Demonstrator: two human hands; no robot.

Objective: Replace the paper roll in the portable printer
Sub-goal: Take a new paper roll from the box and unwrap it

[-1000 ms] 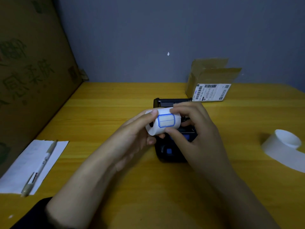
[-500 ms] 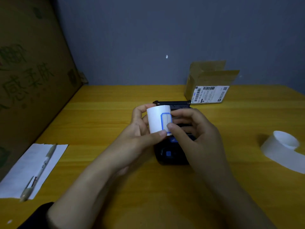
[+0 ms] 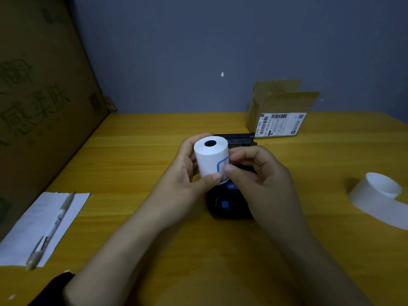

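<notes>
A white paper roll with a dark core hole on top stands upright in the air, gripped around its side by my left hand. A blue-outlined sticker sits on the roll's right side, and the fingertips of my right hand pinch at its edge. Below and behind the hands lies the black portable printer with a blue button, its lid flipped open at the back. Its paper bay is hidden by my hands.
A nearly spent white paper roll with a loose tail lies at the right on the yellow wooden table. An open cardboard box stands behind the printer. A pen rests on a paper sheet at the left, beside a large cardboard panel.
The roll has turned from lying sideways to standing on end, core hole now up. The blue sticker has swung round to the right side, under my right fingertips.
</notes>
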